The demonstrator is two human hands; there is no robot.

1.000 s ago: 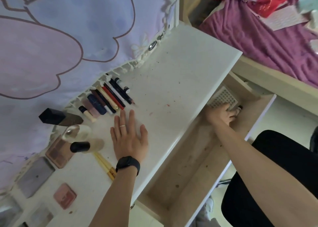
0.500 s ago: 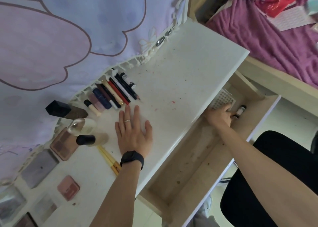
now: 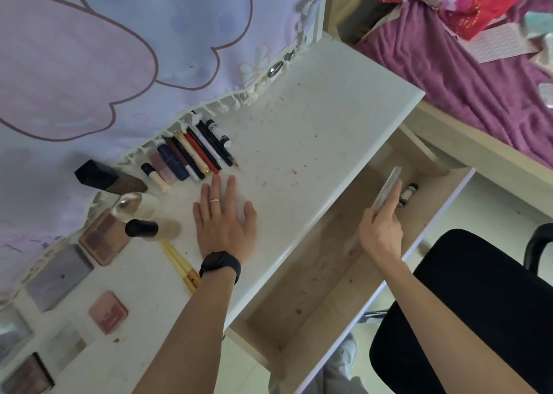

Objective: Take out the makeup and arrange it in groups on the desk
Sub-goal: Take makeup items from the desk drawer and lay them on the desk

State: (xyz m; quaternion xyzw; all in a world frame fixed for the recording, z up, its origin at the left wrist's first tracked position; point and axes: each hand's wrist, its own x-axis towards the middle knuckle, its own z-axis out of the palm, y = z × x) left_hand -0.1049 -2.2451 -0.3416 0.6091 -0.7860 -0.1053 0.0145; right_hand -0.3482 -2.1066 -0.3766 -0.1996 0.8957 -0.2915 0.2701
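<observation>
The right hand (image 3: 380, 229) is lifting a flat case (image 3: 389, 184) out of the drawer (image 3: 314, 289). Half a second ago this hand was lying low on the case at the drawer's far end, and the case's dotted face was showing. Now the case is hanging clear above the drawer floor, turned on edge so that only its thin side is facing the camera. The fingers are pinching its lower end, with one finger lying straight along it.

For the task, this means the case is coming out and the drawer is nearly emptying. Only a small bottle (image 3: 408, 194) is lying there, just beyond the case. Edge-on and blurred, the case is probably a palette, so it is likely heading for the flat palettes (image 3: 58, 277) sitting at the left end of the desk (image 3: 314, 130).

The case's long axis is running from the hand up and away, and its free end is pointing towards the drawer's far corner.

The left hand (image 3: 224, 223) is lying palm down on the desk with its fingers spread, holding nothing, just beside the row of pencils and tubes (image 3: 194, 151).
</observation>
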